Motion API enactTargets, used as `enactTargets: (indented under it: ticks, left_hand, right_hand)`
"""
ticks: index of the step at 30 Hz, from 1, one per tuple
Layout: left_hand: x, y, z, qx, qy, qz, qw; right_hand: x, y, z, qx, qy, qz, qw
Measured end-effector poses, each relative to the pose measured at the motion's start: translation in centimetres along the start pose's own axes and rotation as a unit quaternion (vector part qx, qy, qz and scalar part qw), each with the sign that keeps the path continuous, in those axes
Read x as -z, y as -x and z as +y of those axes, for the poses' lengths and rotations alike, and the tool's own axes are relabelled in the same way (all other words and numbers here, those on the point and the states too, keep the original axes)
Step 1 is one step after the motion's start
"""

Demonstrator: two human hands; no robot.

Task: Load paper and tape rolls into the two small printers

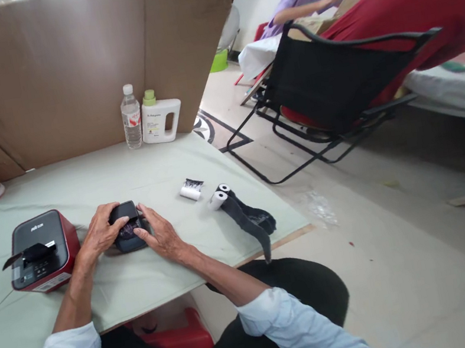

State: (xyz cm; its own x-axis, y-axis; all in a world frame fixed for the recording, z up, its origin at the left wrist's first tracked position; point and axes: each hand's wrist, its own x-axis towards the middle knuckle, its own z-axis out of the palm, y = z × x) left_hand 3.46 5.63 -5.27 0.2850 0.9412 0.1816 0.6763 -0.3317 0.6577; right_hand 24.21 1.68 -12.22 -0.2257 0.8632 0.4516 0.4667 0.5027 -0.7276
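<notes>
Item: small dark device (131, 240), sitting on table (102, 179) just right of red printer (41, 249). I'm gripping its top w/ L hand (101, 230). R hand (160, 235) is lying flat beside it, fingertips touching its middle, not clenched. Step, as judged: working at device's middle section. Next move is calling for steady L hold and fine R fingertip work. Paper roll (190, 191) is lying nearby.

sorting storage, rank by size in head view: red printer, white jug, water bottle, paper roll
1. red printer (nearest the camera, so unsure)
2. white jug
3. water bottle
4. paper roll
</notes>
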Motion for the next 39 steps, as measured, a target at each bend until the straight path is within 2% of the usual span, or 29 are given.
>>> enactTargets:
  ticks: [7, 18, 24, 29, 32, 35, 39]
  left_hand:
    - [1.0, -0.2, 0.7, -0.022, -0.045, -0.025, 0.998]
    - [2.0, -1.1, 0.7, -0.003, -0.047, -0.061, 0.997]
    - [2.3, -1.4, 1.4, -0.001, -0.085, -0.073, 0.994]
    - [2.2, -1.2, 2.0, -0.026, -0.088, -0.056, 0.994]
    - [1.8, -1.0, 1.9, -0.026, -0.077, -0.037, 0.996]
    - [1.3, -0.7, 1.6, -0.020, -0.056, -0.018, 0.998]
    - [0.7, -0.3, 0.7, -0.004, -0.005, -0.005, 1.000]
  right_hand:
    - [0.0, -0.4, -0.1, 0.005, 0.011, 0.000, 1.000]
    - [0.6, -0.8, -1.0, -0.030, 0.005, -0.031, 0.999]
    - [0.7, -0.9, -1.3, -0.043, 0.009, -0.043, 0.998]
    - [0.6, -0.9, -1.2, -0.037, 0.010, -0.031, 0.999]
    - [0.7, -0.9, -1.1, -0.007, 0.008, -0.010, 1.000]
    - [0.9, -1.1, -1.1, 0.031, 0.011, -0.011, 0.999]
    - [0.9, -1.2, -1.1, 0.041, 0.035, -0.021, 0.998]
